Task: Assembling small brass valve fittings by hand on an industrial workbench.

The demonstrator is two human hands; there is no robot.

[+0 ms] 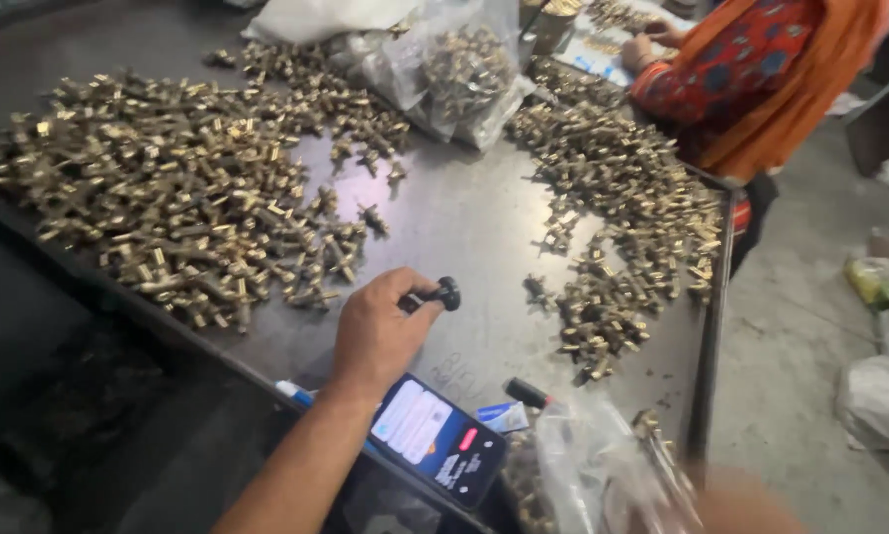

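Nearest the camera, a lit phone [437, 438] lies at the metal table's [464, 218] front edge. Just beyond the phone, the left hand [380, 331] pinches a small dark knobbed part [439, 295] between its closed fingertips, above bare tabletop. The right hand cannot be made out. Farther from the phone, 2 brass fitting heaps [182, 188] spread; a co-worker in orange [751, 79] sits beyond.
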